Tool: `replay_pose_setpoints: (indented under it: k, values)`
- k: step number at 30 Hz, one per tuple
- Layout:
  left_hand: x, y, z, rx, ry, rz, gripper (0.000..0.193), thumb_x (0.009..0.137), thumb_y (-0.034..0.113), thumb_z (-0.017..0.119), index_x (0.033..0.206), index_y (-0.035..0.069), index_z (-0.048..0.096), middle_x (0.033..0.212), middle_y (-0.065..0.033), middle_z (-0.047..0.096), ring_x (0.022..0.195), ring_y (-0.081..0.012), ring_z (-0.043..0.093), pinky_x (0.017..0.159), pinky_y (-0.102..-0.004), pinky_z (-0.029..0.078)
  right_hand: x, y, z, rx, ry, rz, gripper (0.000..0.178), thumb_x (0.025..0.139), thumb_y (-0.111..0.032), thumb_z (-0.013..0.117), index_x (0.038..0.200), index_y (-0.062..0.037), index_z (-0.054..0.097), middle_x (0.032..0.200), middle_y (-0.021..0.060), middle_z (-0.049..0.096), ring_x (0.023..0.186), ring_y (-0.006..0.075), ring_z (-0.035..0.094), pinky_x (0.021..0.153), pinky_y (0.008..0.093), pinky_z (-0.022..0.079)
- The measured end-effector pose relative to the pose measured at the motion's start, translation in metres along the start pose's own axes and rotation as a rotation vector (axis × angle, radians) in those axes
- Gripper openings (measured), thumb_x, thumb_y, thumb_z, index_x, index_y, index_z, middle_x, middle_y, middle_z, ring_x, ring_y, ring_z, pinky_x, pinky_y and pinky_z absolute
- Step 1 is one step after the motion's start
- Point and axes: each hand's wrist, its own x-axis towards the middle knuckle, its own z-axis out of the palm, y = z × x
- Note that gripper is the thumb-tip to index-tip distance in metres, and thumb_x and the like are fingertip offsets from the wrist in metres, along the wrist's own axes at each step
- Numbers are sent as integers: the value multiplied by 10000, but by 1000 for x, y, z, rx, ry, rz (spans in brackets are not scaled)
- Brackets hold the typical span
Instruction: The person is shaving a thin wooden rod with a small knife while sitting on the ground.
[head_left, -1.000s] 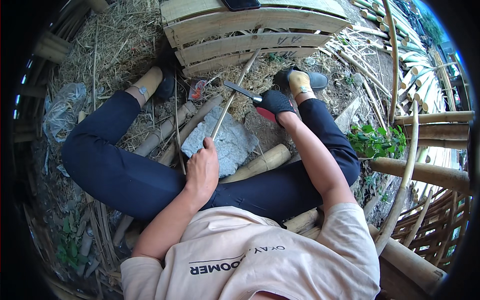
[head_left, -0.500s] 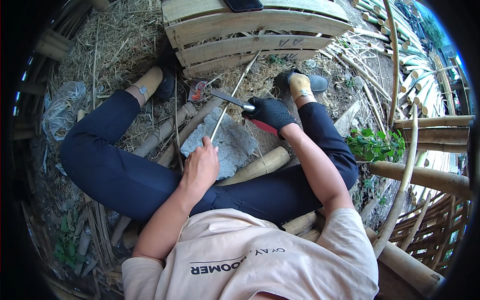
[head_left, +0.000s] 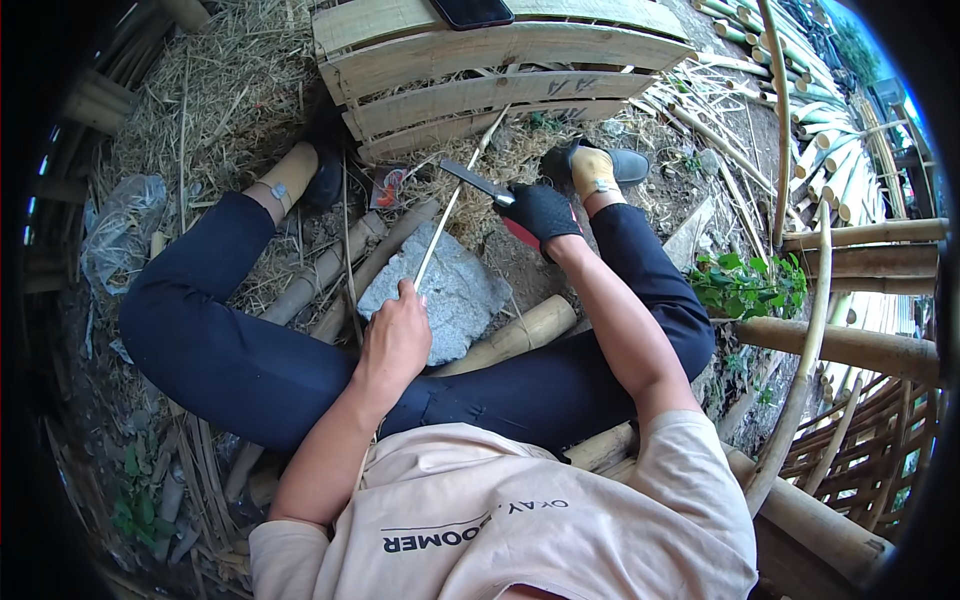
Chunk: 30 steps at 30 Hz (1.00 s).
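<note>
My bare left hand [head_left: 396, 336] is closed around the near end of a thin, pale bamboo strip [head_left: 447, 212]. The strip slants away over a grey stone slab [head_left: 455, 298] toward the wooden crate. My right hand [head_left: 540, 217], in a black and red glove, grips the handle of a knife [head_left: 474, 182]. Its dark flat blade points left and lies across the strip, apparently touching it. The glove hides most of the handle.
A slatted wooden crate [head_left: 500, 52] with a phone [head_left: 472, 10] on top stands ahead. Bamboo poles [head_left: 850, 352] line the right, with a pile of cut bamboo [head_left: 845, 165] beyond. A clear plastic bag [head_left: 124, 230] lies left. A bamboo pole [head_left: 520, 335] lies beside the slab.
The knife has shifted slightly right and farther along the strip, its blade now tilted more steeply. My left hand stays closed on the strip, and the whole view has shifted a little.
</note>
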Motion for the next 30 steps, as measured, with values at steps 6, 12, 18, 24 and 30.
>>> replay_pose_setpoints:
  k: [6, 12, 18, 24, 30]
  values:
    - [-10, -5, -3, -63, -33, -9, 220, 1031, 150, 466, 1082, -62, 498, 761, -344, 643, 773, -519, 659, 712, -593, 532, -19, -20, -9, -79, -74, -311, 205, 846, -304, 656, 954, -145, 725, 814, 155, 721, 786, 365, 715, 728, 482, 559]
    - [-9, -6, 4, -90, -20, 21, 206, 1027, 130, 454, 1044, -64, 522, 759, -348, 640, 774, -524, 654, 706, -593, 524, 19, 31, -3, -127, 34, 109, 213, 855, -261, 629, 925, -109, 761, 880, 190, 731, 830, 387, 714, 774, 486, 565]
    - [-12, -8, 1, -142, 0, -20, 188, 1027, 131, 457, 1053, -46, 516, 762, -345, 620, 782, -534, 626, 714, -620, 476, 1, -7, -9, -51, -80, -146, 247, 842, -313, 641, 983, -142, 750, 890, 174, 735, 858, 365, 721, 793, 470, 568]
    - [-13, -6, 2, -68, -8, -13, 207, 1030, 141, 456, 1092, -49, 510, 787, -357, 623, 792, -531, 632, 721, -618, 485, -17, -46, -13, -56, -214, -388, 229, 814, -275, 651, 967, -135, 745, 876, 189, 728, 846, 378, 716, 793, 473, 564]
    - [-12, -5, 0, -38, -14, -15, 223, 1023, 117, 464, 1072, -91, 527, 776, -350, 645, 786, -505, 672, 704, -568, 548, -1, -31, -5, 7, -180, -117, 272, 850, -344, 629, 964, -137, 765, 931, 178, 737, 890, 372, 717, 826, 467, 567]
